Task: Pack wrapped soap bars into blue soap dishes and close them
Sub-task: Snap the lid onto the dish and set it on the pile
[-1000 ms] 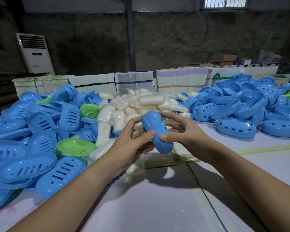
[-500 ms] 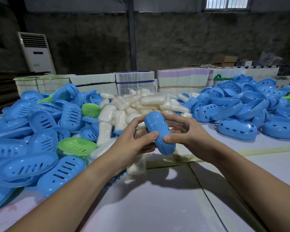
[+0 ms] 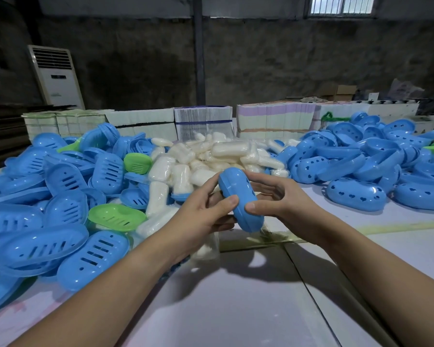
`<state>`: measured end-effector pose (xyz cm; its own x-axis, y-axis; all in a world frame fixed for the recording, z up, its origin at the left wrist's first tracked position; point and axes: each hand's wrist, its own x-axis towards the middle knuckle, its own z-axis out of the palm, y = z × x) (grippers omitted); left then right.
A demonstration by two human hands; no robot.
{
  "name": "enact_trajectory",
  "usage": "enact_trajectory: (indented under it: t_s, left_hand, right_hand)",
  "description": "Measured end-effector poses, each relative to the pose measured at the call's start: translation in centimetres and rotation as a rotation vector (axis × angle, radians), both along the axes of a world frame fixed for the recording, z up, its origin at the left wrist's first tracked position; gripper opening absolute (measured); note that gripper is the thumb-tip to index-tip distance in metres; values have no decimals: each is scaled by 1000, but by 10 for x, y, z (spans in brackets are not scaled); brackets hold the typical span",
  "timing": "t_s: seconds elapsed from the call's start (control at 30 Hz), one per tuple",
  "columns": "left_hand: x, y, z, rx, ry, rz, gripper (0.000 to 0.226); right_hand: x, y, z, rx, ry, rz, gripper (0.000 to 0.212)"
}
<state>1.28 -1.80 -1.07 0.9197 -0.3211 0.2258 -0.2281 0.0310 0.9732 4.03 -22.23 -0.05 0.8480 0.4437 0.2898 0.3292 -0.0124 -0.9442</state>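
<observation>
Both my hands hold one closed blue soap dish (image 3: 238,196) above the table, tilted on its edge. My left hand (image 3: 201,216) grips its left side, thumb on the lower half. My right hand (image 3: 283,209) pinches the right side with the thumb on the seam and the fingers curled behind. A heap of wrapped white soap bars (image 3: 211,159) lies just beyond the hands. Whether a bar is inside the held dish is hidden.
Blue slotted dish halves (image 3: 60,201) with two green ones (image 3: 115,216) are piled on the left. Blue halves with heart holes (image 3: 361,166) fill the right. Stacks of flat cartons (image 3: 203,121) line the table's far edge. White table surface (image 3: 223,309) lies in front of me.
The dish has stayed between both hands, turning only slightly. My right thumb has slid a little lower on its side.
</observation>
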Motion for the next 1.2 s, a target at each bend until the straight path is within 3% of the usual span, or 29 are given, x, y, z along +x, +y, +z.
enact_trajectory:
  t_s: [0.3,0.5,0.63,0.83,1.1,1.2]
  left_hand:
    - [-3,0,2,-39,6,3,70]
    - [-5,-1,4,-30,-29,-39,62]
    - [-7,-3,4,-57,-51,-49,52]
    - [-7,-3,8,-125,-74,-57,73]
    - [-6,-3,15,-197,12,-148,77]
    - [-6,-4,13,-194,54,-64,91]
  right_hand:
    - [-1,0,1,-17,-15,14,80]
    - [-5,2,4,-4,-43,11,83]
    - [-9,15,-1,-28,-163,-83,80]
    - [-12,25,-5,-29,-291,-155,75]
    - [-13,21,4,-35,-291,-203,74]
    - [-19,16,11,-154,-328,-302,75]
